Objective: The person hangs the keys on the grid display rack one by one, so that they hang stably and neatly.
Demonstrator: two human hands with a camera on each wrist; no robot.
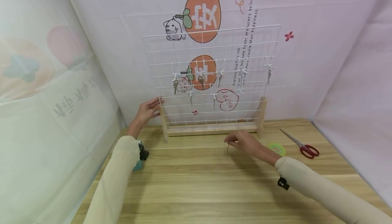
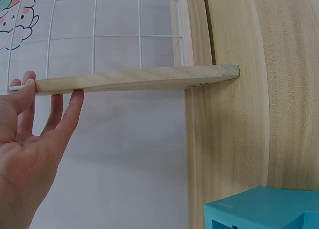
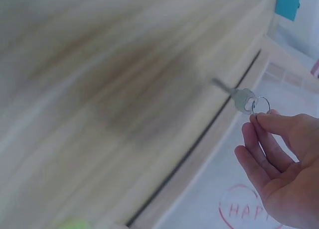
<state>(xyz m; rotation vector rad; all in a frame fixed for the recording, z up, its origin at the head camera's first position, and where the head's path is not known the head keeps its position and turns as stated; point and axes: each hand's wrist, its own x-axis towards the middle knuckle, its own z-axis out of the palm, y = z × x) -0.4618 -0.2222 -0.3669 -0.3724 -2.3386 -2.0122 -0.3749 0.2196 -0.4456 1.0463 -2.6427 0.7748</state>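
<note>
A white wire grid rack (image 1: 211, 31) stands in a wooden base at the back of the table. Several keys hang from white hooks on it, among them a key (image 1: 175, 87) at the left and another (image 1: 269, 76) at the far right. My left hand (image 1: 147, 110) grips the top of the left wooden upright (image 2: 129, 80), thumb on one side and fingertips on the other. In front of the base, my right hand (image 1: 245, 143) pinches a metal ring (image 3: 268, 104) between thumb and index finger. A single key (image 3: 243, 99) dangles from that ring, above the table.
Red-handled scissors (image 1: 308, 151) lie at the right of the wooden table (image 1: 196, 190), beside a yellow-green tape roll (image 1: 279, 148). A teal box (image 2: 259, 206) sits near the left forearm. Printed white cloth (image 1: 309, 81) hangs behind and along both sides.
</note>
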